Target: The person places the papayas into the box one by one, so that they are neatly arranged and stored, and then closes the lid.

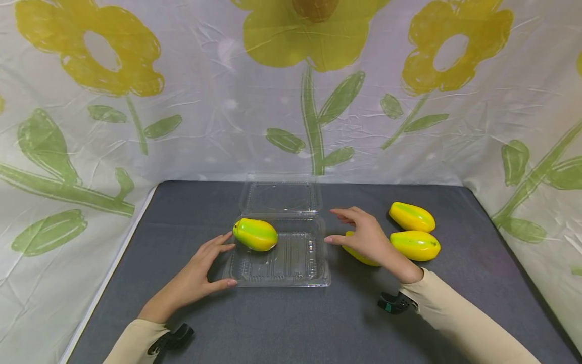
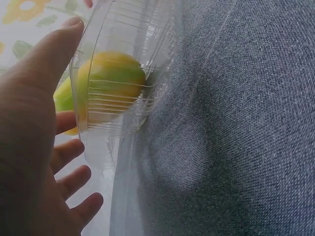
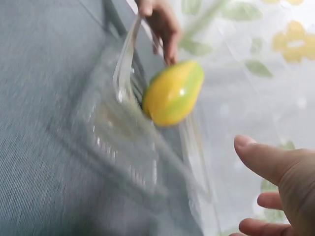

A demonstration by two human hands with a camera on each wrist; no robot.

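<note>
Left hand (image 1: 194,275), fingers loosely spread, at a clear box's (image 1: 283,283) left edge. A papaya (image 1: 255,234) sits in the box's left side. Right hand (image 1: 370,240), fingers apart, empty.

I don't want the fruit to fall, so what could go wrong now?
The yellow-green fruit in the clear box sits near its left edge and pokes above the rim, so a bump might tip it out. The left hand is close to that edge and could nudge the box. The fruit partly hidden by the right hand looks rounded, so it might roll if knocked.
</note>
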